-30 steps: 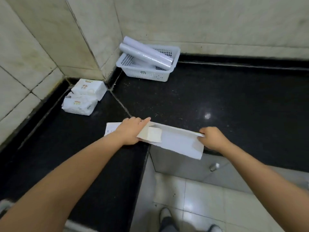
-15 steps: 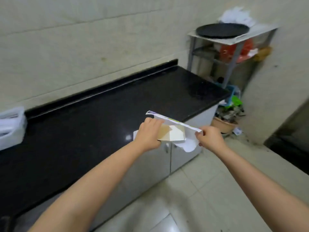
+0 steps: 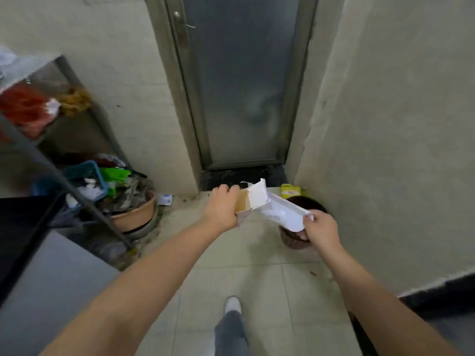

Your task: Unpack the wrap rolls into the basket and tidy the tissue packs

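Note:
A long white cardboard wrap box point(image 3: 275, 211) with an open flap and brown inside is held in the air between both hands. My left hand point(image 3: 222, 206) grips its open left end. My right hand point(image 3: 321, 231) pinches its right end, just above a dark brown wicker bin point(image 3: 291, 240) on the floor by the wall. The basket, the wrap rolls and the tissue packs are out of view.
A frosted glass door point(image 3: 241, 83) stands straight ahead. At left are a metal rack point(image 3: 64, 160), a blue crate point(image 3: 84, 176), and a clay pot point(image 3: 138, 214) full of clutter. The black counter's end point(image 3: 18, 222) is at far left. A yellow packet point(image 3: 290, 192) lies behind the bin.
The view has swung right, from the counter and basket to the door and floor corner. Both hands have carried the box off the counter to above the wicker bin.

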The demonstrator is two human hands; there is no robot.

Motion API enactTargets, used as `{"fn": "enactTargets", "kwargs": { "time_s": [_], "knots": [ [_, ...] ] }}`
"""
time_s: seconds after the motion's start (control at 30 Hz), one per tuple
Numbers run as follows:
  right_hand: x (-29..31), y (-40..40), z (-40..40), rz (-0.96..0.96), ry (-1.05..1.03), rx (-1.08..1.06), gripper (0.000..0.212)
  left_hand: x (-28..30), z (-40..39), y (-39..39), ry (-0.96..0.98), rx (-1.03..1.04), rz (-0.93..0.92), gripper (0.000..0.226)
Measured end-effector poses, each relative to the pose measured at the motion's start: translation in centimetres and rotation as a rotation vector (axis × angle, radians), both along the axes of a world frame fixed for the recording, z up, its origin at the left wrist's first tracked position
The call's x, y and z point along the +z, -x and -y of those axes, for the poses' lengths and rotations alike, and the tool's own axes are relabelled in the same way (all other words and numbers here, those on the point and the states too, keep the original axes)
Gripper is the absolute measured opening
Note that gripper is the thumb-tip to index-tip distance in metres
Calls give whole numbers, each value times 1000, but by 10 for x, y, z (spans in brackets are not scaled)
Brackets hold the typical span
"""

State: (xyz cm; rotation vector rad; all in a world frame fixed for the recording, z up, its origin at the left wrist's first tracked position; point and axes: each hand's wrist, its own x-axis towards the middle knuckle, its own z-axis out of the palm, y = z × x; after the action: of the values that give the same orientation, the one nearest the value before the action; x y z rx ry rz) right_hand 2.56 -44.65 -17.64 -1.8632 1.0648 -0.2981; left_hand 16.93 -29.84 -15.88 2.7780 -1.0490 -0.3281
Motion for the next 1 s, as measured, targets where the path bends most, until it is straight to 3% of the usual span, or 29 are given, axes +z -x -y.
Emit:
{"fn": "enactTargets", "kwargs": {
  "time_s": [0.1,0.33,0.7,0.83,0.9,1.0],
  "knots": [
    [-20,6,66,-50,-80,-213,21,-22,82,-21,4,-105,-56,65],
    [-101,-66,202,-213,-166,-364,25,-86,266,-114,-40,-290,-170,71],
    [-275,-136,307,-435,-447,-534,25,-281,407,-171,-133,-309,-342,69],
    [-327,-140,313,-556,-646,-409,40,-333,414,-172,-360,-432,-336,82],
    [-335,-135,300,-705,-658,-193,44,-341,398,-166,-503,-512,-335,78],
    [-326,-140,290,-829,-463,154,47,-335,381,-170,-490,-543,-324,62]
  ]
}}
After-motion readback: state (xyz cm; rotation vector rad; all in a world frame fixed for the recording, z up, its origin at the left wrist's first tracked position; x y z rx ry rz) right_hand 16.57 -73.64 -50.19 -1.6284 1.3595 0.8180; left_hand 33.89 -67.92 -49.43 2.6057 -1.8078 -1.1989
